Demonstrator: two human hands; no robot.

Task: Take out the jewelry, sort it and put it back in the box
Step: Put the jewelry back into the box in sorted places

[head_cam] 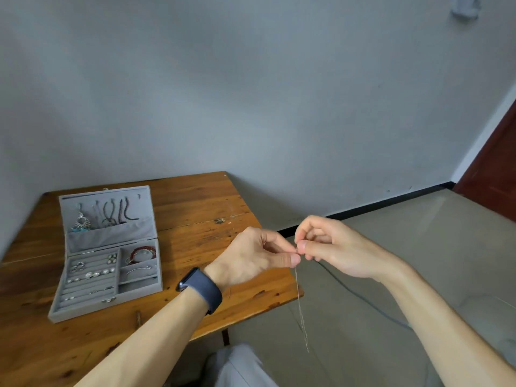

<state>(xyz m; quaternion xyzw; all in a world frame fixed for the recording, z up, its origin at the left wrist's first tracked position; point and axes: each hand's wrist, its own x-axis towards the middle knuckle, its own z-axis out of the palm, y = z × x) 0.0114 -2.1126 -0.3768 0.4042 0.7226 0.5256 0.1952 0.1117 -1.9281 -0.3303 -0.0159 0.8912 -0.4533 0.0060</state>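
Jewelry fills most of the open grey box (83,312), which lies on the wooden table (201,208) at about nine o'clock from our hands, well apart from them. In its raised lid we see beaded necklaces (118,212) hung from hooks, with a silver drop pendant (81,222) at their nine o'clock. In the tray, small rings and studs (92,274) sit along the padded rows. At three o'clock of those rows a red bracelet (141,250) fills the far compartment, a thin silver bangle (138,269) lies in the middle one, and the near compartment (136,286) looks bare. The only piece we can see outside the box is a fine chain (300,303), held in the air past the table's three o'clock edge. Our left hand (259,255), a dark band (202,290) on its wrist, pinches the chain's top between thumb and forefinger. Our right hand (332,247) pinches the same spot from the three o'clock side, fingers curled. The chain hangs toward six o'clock, clear of the table. We judge the sorting nearly done, with this chain the last piece to go back, though it could equally be the first one taken out. The clasp is too small to make out. What remains, by our reckoning, is to carry the chain toward nine o'clock and hang it in the lid or lay it in the bare compartment.
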